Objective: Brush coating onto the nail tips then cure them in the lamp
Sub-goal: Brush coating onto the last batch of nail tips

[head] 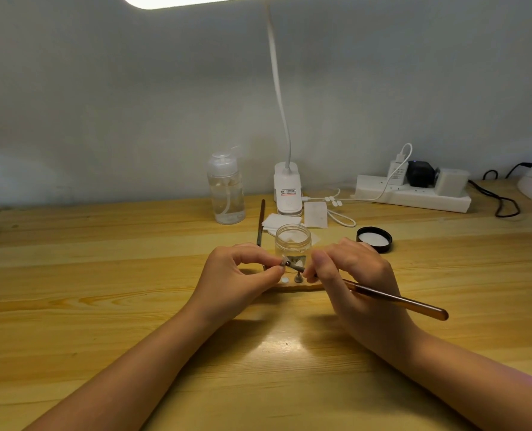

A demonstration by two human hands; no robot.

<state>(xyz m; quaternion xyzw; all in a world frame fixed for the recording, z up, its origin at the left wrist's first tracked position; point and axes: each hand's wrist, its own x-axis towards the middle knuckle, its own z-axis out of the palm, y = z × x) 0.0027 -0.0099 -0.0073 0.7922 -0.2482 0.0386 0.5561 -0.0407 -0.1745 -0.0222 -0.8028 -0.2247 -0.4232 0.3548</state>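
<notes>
My worry is the brush slipping off the tiny nail tip and smearing coating onto my fingers, or the tip twisting out of the pinch, since so little of it is gripped. My left hand pinches that tip between thumb and forefinger, just above the wooden holder on the desk. My right hand has its fingers curled around the brush, bristles meeting the tip before the open jar.
</notes>
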